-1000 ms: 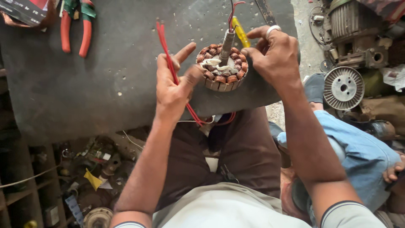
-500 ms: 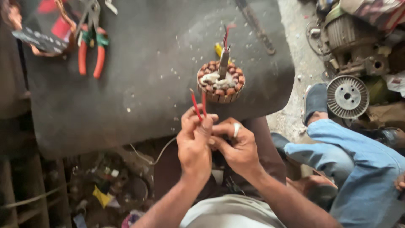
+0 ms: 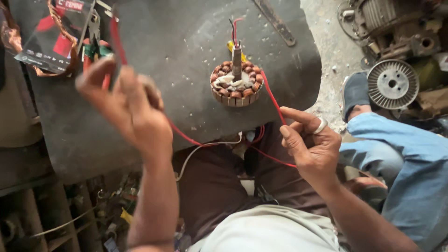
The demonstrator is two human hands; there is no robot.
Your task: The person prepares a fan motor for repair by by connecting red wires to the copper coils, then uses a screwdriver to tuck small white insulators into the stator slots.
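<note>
A round motor stator with copper windings and an upright shaft sits on a dark grey work board. A long red wire runs from it across my lap. My left hand is raised over the left part of the board and pinches one end of the red wire, which sticks up past the fingers. My right hand, with a ring on one finger, grips the same wire near the board's front right edge, close to the stator. A thin white wire also hangs over the board's edge.
Red-handled pliers and a coil of copper wire with a dark packet lie at the board's far left. A flat metal tool rests at the top. A finned metal disc and motor parts lie right. Another person's blue-trousered leg is beside me.
My hands were together below the stator; now the left has risen up and left with the red wire, and the right has moved right, pulling the wire taut between them.
</note>
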